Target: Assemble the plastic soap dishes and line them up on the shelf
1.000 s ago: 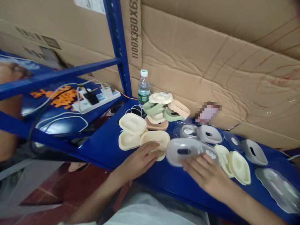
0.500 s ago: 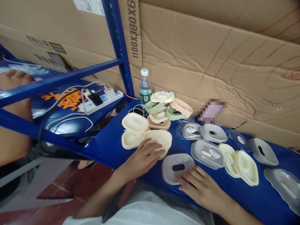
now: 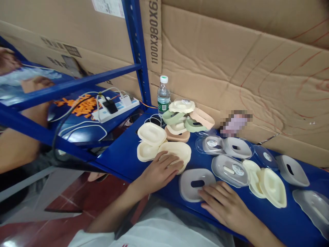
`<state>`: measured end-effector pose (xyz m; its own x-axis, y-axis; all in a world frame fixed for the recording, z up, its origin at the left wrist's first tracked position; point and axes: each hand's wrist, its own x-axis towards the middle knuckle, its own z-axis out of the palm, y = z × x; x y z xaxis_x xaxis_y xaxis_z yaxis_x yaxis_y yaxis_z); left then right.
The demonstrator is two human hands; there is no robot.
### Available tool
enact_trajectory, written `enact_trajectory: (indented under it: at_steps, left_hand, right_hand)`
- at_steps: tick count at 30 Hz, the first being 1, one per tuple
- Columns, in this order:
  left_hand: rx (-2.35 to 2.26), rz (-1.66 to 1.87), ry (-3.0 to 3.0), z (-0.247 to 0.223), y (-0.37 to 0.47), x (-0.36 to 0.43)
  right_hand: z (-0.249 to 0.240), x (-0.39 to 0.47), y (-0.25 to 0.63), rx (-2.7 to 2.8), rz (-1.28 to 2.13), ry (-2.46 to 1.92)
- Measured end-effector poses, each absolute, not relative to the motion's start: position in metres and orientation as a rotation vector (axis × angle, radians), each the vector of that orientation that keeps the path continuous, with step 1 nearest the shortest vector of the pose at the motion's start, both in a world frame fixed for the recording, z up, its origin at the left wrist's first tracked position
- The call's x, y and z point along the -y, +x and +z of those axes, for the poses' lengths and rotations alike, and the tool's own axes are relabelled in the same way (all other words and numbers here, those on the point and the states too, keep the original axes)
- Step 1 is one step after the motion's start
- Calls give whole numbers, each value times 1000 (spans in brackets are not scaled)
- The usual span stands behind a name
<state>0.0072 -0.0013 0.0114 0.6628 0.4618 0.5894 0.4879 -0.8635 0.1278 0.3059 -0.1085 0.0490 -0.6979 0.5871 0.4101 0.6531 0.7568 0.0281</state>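
Observation:
My left hand point(image 3: 163, 171) rests with its fingers spread over a cream tray point(image 3: 183, 151), touching its surface. Fingers of my right hand point(image 3: 222, 202) lie spread at the right edge of a grey oval piece point(image 3: 187, 190) with a dark slot. Two more cream pieces point(image 3: 151, 133) sit beyond my left hand. Right of the grey piece is a clear-covered grey container point(image 3: 228, 173) with a round label, and beside it a cream dish point(image 3: 273, 188).
Behind are a water bottle point(image 3: 163, 97), a pile of green, pink and cream parts point(image 3: 181, 106), and cardboard point(image 3: 205, 61). A blue frame point(image 3: 102, 77) stands left; beyond it are a power strip point(image 3: 119, 108), orange pieces point(image 3: 86, 106) and another person's arms point(image 3: 28, 120).
The view has shifted slightly, so the table and its things appear a little further right. Another person's hands have moved at the far left. My hands keep nearly the same places on the pieces.

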Motion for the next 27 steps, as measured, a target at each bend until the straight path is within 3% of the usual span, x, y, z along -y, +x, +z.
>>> enact_trajectory:
  at_steps: [8,19,27]
  left_hand:
    - [795,-828,-2920,19,15,8]
    - [298,-1180,-2950,34,52,43]
    - [414,-1236,-2943,24,39,35]
  right_hand:
    - [46,101,324,2566,-233,-1115]
    - [44,115,343,2499,-181,-1176]
    - [35,144,336,2560,-101,-1146]
